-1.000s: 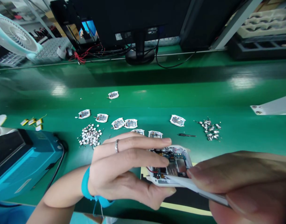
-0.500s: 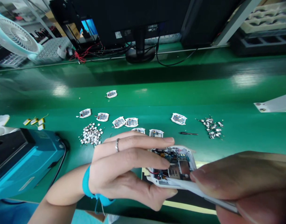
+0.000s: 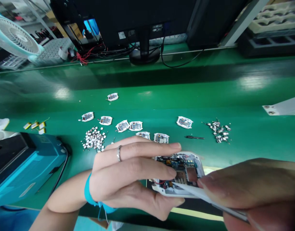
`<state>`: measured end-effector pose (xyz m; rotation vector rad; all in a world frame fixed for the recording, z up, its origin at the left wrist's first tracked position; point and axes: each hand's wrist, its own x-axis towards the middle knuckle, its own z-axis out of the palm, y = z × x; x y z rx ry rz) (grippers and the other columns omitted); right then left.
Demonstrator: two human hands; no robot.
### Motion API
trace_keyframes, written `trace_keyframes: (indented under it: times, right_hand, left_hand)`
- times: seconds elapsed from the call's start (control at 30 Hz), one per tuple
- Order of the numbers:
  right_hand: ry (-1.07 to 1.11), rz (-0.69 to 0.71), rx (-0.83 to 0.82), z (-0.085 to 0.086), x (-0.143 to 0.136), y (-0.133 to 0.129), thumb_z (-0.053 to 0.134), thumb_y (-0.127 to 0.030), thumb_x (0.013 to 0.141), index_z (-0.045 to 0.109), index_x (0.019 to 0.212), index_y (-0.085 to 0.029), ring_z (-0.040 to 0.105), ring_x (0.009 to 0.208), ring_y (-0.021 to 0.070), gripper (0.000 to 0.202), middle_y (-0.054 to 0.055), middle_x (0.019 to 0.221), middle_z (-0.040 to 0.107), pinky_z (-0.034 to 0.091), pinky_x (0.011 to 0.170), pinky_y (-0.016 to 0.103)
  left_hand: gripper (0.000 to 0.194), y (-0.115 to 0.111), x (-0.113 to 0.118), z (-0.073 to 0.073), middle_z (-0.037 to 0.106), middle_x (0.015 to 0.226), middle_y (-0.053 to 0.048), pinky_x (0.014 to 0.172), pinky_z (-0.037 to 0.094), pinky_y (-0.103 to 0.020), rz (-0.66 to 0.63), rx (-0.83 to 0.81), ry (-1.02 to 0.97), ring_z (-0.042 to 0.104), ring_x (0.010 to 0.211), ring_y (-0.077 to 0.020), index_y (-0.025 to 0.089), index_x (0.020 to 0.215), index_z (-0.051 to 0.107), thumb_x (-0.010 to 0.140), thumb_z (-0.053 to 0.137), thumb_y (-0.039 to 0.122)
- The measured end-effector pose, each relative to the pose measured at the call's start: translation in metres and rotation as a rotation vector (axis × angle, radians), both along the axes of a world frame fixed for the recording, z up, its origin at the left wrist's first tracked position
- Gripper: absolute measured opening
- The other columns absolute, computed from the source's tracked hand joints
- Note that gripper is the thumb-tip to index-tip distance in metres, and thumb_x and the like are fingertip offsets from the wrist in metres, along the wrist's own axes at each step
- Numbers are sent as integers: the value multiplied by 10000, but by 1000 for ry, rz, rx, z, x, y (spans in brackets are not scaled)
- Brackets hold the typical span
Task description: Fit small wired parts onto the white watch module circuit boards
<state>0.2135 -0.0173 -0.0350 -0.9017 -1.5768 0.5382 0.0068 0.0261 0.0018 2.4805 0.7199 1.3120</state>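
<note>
My left hand (image 3: 137,170) grips an open white watch case (image 3: 200,163), thumb below and fingers across its top. Inside the case are a circuit board (image 3: 182,162), a metal card slot (image 3: 181,177) and red wires. In my right hand (image 3: 253,189), closed at the lower right, is a pair of pale pointed tweezers (image 3: 200,193). Their tip lies over the near side of the board, close to my left index finger; whether it touches a part I cannot tell. My left fingers hide the left part of the case.
Several similar cases (image 3: 135,125) lie on the green bench. Small parts form a left pile (image 3: 94,138) and a right pile (image 3: 220,131). A black pen-like tool (image 3: 194,137) lies between. A blue machine (image 3: 46,166) stands left, a monitor stand (image 3: 144,56) behind.
The tweezers' tip has moved from along the case's near edge to over the board inside. The case in my left hand has shifted slightly downward. The farthest case on the bench has moved slightly left.
</note>
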Motion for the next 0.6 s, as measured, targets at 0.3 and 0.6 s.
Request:
trace_keyframes:
  times: [0.3, 0.6]
  right_hand:
    - [-325, 305, 2, 27, 0, 33, 659, -203, 686, 581, 995, -396, 654, 699, 146, 373, -99, 883, 664, 605, 588, 200]
    - [292, -249, 58, 1, -7, 74, 704, -21, 571, 639, 686, -181, 653, 688, 116, 207, -50, 680, 667, 561, 580, 183]
  left_hand:
    - [158, 7, -6, -17, 674, 954, -76, 647, 558, -215, 66, -23, 11, 656, 759, -142, 159, 740, 611, 665, 698, 267]
    - [119, 160, -34, -108, 663, 919, -89, 791, 507, -307, 397, -516, 170, 615, 894, -191, 118, 786, 603, 720, 606, 218]
